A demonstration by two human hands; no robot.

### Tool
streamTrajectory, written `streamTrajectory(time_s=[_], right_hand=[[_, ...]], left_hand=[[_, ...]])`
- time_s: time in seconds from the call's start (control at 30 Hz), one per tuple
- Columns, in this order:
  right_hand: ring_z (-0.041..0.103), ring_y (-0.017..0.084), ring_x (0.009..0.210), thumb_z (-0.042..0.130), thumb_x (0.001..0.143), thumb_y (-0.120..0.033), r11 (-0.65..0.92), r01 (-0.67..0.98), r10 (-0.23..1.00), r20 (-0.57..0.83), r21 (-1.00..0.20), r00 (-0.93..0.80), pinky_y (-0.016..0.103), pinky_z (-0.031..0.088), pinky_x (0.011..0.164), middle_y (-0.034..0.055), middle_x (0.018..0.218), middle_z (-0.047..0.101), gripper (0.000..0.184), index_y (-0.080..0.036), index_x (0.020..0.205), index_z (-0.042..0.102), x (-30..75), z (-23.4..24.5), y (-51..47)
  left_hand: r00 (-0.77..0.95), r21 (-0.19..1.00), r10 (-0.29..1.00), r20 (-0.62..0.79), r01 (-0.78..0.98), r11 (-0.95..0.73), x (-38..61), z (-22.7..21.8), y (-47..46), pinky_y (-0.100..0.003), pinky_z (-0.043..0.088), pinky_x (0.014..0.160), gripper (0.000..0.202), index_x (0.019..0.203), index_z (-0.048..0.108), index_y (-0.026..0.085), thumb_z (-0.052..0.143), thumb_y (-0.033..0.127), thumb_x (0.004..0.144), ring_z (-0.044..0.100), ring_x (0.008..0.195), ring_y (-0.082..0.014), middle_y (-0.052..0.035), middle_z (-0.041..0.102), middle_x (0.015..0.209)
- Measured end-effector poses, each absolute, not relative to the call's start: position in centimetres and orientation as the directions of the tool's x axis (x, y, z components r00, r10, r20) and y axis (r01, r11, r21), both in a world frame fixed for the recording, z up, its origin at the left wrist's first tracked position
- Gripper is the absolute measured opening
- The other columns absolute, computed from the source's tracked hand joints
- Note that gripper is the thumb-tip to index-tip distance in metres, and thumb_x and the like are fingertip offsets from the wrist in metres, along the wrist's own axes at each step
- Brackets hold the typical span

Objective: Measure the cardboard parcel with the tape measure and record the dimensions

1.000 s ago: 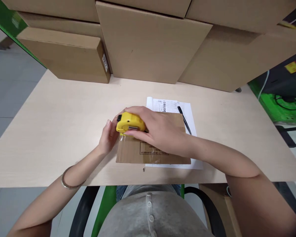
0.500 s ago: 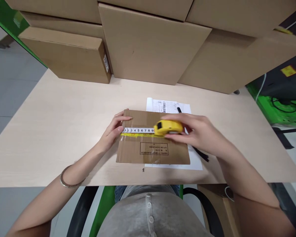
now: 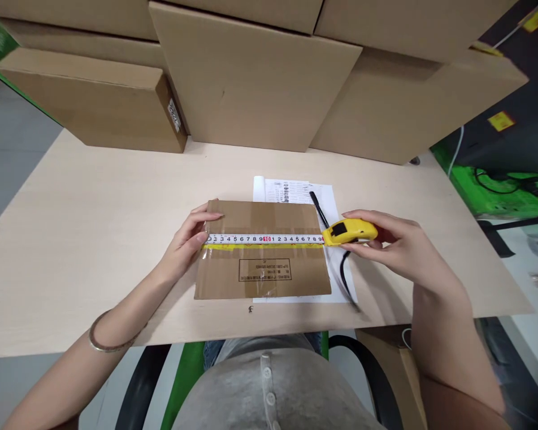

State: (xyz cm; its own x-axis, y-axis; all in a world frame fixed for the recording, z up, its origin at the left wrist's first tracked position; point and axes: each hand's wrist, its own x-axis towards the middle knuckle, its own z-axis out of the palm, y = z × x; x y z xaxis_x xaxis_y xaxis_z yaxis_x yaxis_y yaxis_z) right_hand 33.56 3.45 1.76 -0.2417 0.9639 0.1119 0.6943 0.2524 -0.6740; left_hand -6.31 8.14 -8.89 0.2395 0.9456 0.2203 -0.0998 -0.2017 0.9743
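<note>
A small brown cardboard box with a printed label lies in front of me. Across its top runs the white blade of a tape measure, whose yellow case is just past the box's right edge. My right hand is closed around that case, and a black strap dangles below it. My left hand grips the box's left edge, its thumb pressing the blade's end there. Under the box lies a printed sheet of paper, partly covered. A black pen rests on the sheet, beside the box.
Large cardboard boxes line the back of the pale table. A flatter box stands at the back left. On the right are dark equipment and cables over a green surface. Chair armrests flank me.
My right hand has moved right with the tape measure case, drawing out more blade across the box. The left hand keeps its hold on the left edge. The whole view has shifted slightly.
</note>
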Motion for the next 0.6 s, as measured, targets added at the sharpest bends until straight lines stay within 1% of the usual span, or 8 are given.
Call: streamTrajectory(time_s=[0.1,0.17,0.27,0.33,0.4,0.47,0.53,0.6], right_hand=[[0.06,0.017,0.073,0.079,0.082,-0.044,0.216,0.717,0.974,0.096,-0.663,-0.205,0.034,0.049,0.06,0.0051,0.118,0.071,0.052,-0.033,0.131,0.065,33.6,2.5,3.7],[0.061,0.019,0.077,0.081,0.081,-0.045,0.246,0.716,0.968,0.122,-0.654,-0.221,0.036,0.051,0.067,0.0052,0.11,0.07,0.05,-0.03,0.126,0.066,33.2,3.1,4.2],[0.063,0.024,0.094,0.078,0.084,-0.046,0.354,0.651,0.924,0.143,-0.671,-0.355,0.036,0.052,0.076,0.0056,0.104,0.066,0.035,-0.027,0.112,0.067,30.8,3.7,5.8],[0.063,0.024,0.094,0.072,0.089,-0.05,0.394,0.587,0.88,0.106,-0.707,-0.464,0.035,0.051,0.075,0.0061,0.104,0.066,0.036,-0.024,0.111,0.061,27.9,4.0,7.2],[0.064,0.022,0.087,0.066,0.092,-0.054,0.431,0.554,0.821,0.054,-0.712,-0.569,0.035,0.05,0.074,0.0077,0.107,0.066,0.041,-0.021,0.114,0.055,24.5,4.1,8.3],[0.063,0.02,0.08,0.06,0.096,-0.053,0.503,0.563,0.764,0.033,-0.656,-0.644,0.033,0.047,0.069,0.0097,0.113,0.065,0.041,-0.02,0.119,0.052,20.9,4.1,9.0],[0.063,0.02,0.08,0.055,0.099,-0.048,0.599,0.538,0.694,0.05,-0.593,-0.718,0.033,0.046,0.068,0.0118,0.123,0.062,0.038,-0.019,0.124,0.049,17.7,4.0,9.3],[0.064,0.022,0.087,0.054,0.101,-0.044,0.672,0.485,0.623,0.074,-0.56,-0.778,0.035,0.048,0.071,0.0129,0.131,0.058,0.035,-0.02,0.126,0.048,15.6,3.9,9.4]], left_hand=[[0.263,0.967,0.931,0.252,-0.099,-0.234,-6.3,-9.1,8.3,-0.056,0.029,0.124,0.035,0.121,0.072,0.032,0.066,0.047,0.09,0.043,0.145,-0.0332,-0.0056,0.056,0.146],[0.264,0.962,0.926,0.271,-0.106,-0.252,-6.3,-9.2,8.3,-0.055,0.029,0.125,0.034,0.122,0.071,0.033,0.064,0.047,0.091,0.043,0.145,-0.032,-0.0051,0.055,0.147],[0.259,0.962,0.927,0.271,-0.098,-0.253,-6.3,-9.1,8.3,-0.054,0.03,0.125,0.036,0.122,0.072,0.033,0.063,0.05,0.091,0.041,0.148,-0.0319,-0.0052,0.056,0.147],[0.244,0.97,0.939,0.242,-0.067,-0.233,-6.4,-9.0,8.2,-0.054,0.027,0.126,0.038,0.122,0.072,0.032,0.064,0.052,0.09,0.039,0.149,-0.0328,-0.0055,0.057,0.148],[0.224,0.979,0.954,0.201,-0.026,-0.201,-6.5,-8.9,8.1,-0.055,0.023,0.127,0.04,0.121,0.073,0.03,0.063,0.054,0.09,0.036,0.151,-0.0336,-0.0057,0.056,0.15],[0.195,0.984,0.965,0.177,-0.032,-0.174,-6.3,-8.9,8.1,-0.054,0.023,0.128,0.041,0.118,0.075,0.028,0.058,0.056,0.093,0.037,0.151,-0.0331,-0.0051,0.055,0.152],[0.185,0.982,0.967,0.178,-0.097,-0.162,-5.9,-9.0,8.1,-0.053,0.028,0.127,0.046,0.119,0.074,0.028,0.05,0.06,0.097,0.041,0.149,-0.032,-0.0043,0.058,0.151],[0.192,0.972,0.961,0.198,-0.167,-0.167,-5.6,-9.2,8.1,-0.053,0.035,0.124,0.053,0.127,0.071,0.029,0.04,0.063,0.1,0.046,0.147,-0.0307,-0.0039,0.061,0.147]])
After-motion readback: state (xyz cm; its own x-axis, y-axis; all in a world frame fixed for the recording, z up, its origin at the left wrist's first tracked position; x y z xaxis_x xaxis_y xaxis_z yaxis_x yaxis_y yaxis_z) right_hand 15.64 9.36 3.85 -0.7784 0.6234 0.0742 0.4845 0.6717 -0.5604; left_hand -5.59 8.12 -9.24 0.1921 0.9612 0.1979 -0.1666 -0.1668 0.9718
